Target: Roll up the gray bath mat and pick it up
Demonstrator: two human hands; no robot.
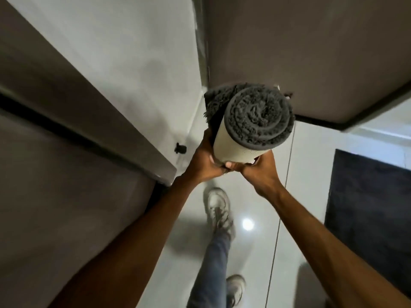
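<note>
Both hands close around the lower part of the rolled gray bath mat (255, 121), holding it up off the floor. The left hand (205, 161) wraps the roll's left side, fingers curled under its pale backing, and this grip is clamped on the mat. The right hand (261, 172) cups the roll from below and to the right, also clamped on it; the fingertips of the two hands meet beneath the roll. The mat is rolled into a tight spiral, its shaggy gray pile showing at the near end and its cream-coloured backing facing outward; a looser flap of pile sticks out behind on the left. Both bare forearms reach up from the bottom of the view.

Below the mat lies a glossy white tiled floor (311, 174) with a bright light reflection. Two light sneakers (219, 207) and a blue jeans leg (211, 270) stand on it. A dark rug (369, 207) lies on the floor at the right, well apart from the roll. A small black doorstop (180, 148) sits by the wall at the left.
</note>
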